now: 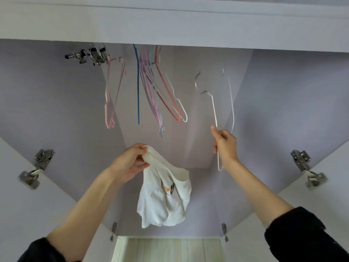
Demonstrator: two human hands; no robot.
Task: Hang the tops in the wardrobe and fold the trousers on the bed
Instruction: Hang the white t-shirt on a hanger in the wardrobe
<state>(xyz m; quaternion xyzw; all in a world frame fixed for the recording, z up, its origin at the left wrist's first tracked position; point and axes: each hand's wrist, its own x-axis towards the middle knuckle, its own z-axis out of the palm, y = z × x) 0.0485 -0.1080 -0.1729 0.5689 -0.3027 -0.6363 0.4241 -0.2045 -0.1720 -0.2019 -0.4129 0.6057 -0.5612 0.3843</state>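
- Up inside the open wardrobe (283,95), the left hand (130,163) pinches a white top (162,197) by its upper edge; the garment hangs bunched below the fingers, a small printed figure showing on it.
- To the right, the right hand (224,144) grips a white wire hanger (214,110), fingers curled round its thin arm, the hook pointing up and far.
- Further left, a cluster of coloured hangers (151,91) dangles from above, beside a pink hanger (113,95) and metal clips (90,55).
- Door hinges (35,169) show on both near sides.
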